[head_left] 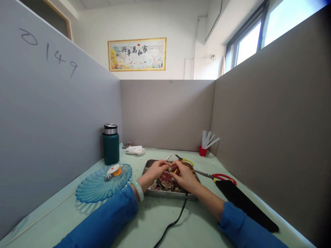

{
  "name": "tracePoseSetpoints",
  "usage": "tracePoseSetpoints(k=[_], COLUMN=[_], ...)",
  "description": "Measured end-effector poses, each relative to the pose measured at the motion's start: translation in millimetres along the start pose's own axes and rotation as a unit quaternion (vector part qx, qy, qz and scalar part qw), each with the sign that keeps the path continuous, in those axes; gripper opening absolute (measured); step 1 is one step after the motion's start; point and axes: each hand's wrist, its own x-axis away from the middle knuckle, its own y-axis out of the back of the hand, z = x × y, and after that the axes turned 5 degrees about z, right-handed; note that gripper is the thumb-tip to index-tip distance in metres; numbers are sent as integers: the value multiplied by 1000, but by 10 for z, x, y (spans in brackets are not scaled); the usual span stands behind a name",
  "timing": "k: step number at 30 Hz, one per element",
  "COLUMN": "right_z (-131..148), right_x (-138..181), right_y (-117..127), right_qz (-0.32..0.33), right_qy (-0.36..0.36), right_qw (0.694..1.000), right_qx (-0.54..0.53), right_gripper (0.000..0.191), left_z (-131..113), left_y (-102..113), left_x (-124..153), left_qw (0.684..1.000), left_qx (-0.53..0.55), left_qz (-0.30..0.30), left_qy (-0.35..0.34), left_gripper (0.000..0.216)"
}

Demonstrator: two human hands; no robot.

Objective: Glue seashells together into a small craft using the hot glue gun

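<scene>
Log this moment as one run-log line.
left hand: pinches small piece | right hand: pinches it too | under hands: metal tray, shells | beside: blue plate

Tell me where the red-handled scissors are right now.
In the head view, the red-handled scissors lie on the table right of the metal tray, beside the right hand, at the far end of a long black object.

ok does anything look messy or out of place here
Mostly tidy. Small dark bits lie scattered on the table in front of the metal tray, a black cable snakes across it up to the tray beneath the right hand, and the red-handled scissors lie askew, tips toward the tray.
</scene>
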Motion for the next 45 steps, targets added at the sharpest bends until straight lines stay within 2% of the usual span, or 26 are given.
tracePoseSetpoints(k=[9, 45], right_z=[19, 24], right_x=[5, 18], right_y=[-1, 4], right_qz=[10, 21], right_qy=[-9, -17], right_qw=[1000, 999], right_qx=[1, 45], right_gripper=[20, 18], left_z=[-3, 10], left_y=[-4, -14], left_x=[4, -2], left_qw=[1000, 1000], left_qx=[-13, -24], left_qz=[1, 6], left_qy=[2, 19], left_gripper=[11, 10])
